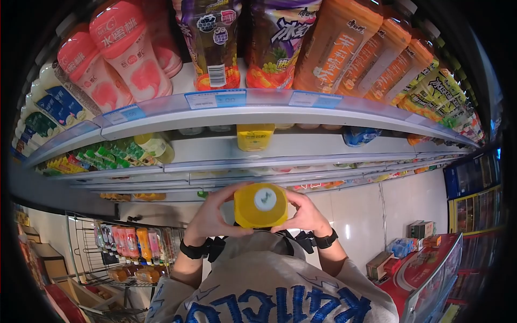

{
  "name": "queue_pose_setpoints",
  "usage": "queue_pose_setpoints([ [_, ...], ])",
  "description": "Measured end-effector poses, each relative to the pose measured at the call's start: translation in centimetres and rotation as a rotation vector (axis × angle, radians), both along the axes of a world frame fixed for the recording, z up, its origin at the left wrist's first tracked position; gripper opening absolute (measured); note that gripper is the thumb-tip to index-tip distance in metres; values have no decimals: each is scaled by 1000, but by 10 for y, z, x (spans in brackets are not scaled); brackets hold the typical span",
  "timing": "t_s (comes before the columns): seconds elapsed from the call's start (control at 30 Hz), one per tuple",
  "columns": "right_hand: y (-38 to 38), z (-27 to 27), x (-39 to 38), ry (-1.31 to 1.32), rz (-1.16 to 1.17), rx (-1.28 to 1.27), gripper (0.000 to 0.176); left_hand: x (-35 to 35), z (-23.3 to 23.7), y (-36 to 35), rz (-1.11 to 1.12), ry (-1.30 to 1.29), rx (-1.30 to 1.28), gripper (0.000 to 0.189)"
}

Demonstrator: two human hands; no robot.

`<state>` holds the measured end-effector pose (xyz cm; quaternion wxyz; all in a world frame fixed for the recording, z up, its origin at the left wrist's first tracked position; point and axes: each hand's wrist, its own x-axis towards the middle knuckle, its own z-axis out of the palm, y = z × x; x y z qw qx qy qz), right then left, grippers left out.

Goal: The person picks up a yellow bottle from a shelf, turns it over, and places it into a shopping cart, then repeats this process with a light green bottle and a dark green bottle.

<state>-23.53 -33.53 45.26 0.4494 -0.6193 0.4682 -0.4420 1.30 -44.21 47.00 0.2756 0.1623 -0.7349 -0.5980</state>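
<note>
A yellow bottle with a round white cap is held between my two hands at chest height, seen from its capped end. My left hand wraps its left side, and my right hand grips its right side. Black straps circle both wrists. Just beyond the hands, a yellow carton stands on the second shelf of the display.
The upper shelf holds pink, purple-labelled and orange bottles. Lower shelves carry more drinks. At the lower left is a wire cart with bottles. A red display stand with boxes is at the lower right.
</note>
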Motion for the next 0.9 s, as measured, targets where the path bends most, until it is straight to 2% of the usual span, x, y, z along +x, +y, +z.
queue_pose_setpoints([
  [0.1, 7, 3, 4, 16, 48, 30, 105, -2, -8, 5, 23, 50, 149, 99],
  [0.13, 10, 6, 10, -94, -5, 59, 108, -4, -8, 6, 34, 78, 243, 102],
  [0.17, 12, 7, 16, -205, -57, 87, 113, -4, -7, 8, -14, 106, 301, 94],
  [0.2, 14, 5, 20, -205, -64, 90, 113, -7, -14, 9, -20, 106, 305, 94],
  [0.27, 17, -3, 29, -298, -145, 188, 111, -10, -36, 14, 109, 259, 396, 78],
  [0.3, 18, -3, 34, -339, -174, 186, 96, -5, -39, 16, 108, 257, 399, 78],
  [0.37, 21, -24, 33, -406, -152, 168, 91, 5, -43, 18, 96, 63, 655, 65],
  [0.4, 21, -31, 34, -473, -129, 149, 86, 11, -43, 17, 98, 62, 657, 65],
  [0.43, 22, -37, 35, -408, -118, 71, 81, 16, -43, 16, 83, 59, 726, 64],
  [0.47, 25, -42, 37, -410, -110, 75, 81, 19, -43, 16, 70, 57, 794, 63],
  [0.53, 36, -45, 43, -717, -76, 182, 80, 22, -41, 20, 87, 44, 805, 61],
  [0.6, 45, -35, 44, -803, -2, 194, 81, 24, -42, 30, 110, 38, 803, 59],
  [0.63, 47, -31, 42, -884, 61, 190, 88, 24, -45, 35, 108, 60, 800, 53],
  [0.67, 49, -33, 42, -880, 76, 189, 88, 22, -48, 40, 104, 83, 795, 48],
  [0.73, 52, -41, 35, -884, -72, 255, 76, 15, -55, 53, 176, 47, 744, 42],
  [0.8, 60, -53, 15, -813, -23, 242, 72, 1, -53, 68, 244, 12, 705, 37],
  [0.87, 67, -66, -4, -598, 35, 274, 69, -11, -41, 81, 331, -78, 703, 33],
  [0.9, 68, -52, -5, -444, -31, 138, 55, -17, -39, 89, 359, -75, 688, 34],
])
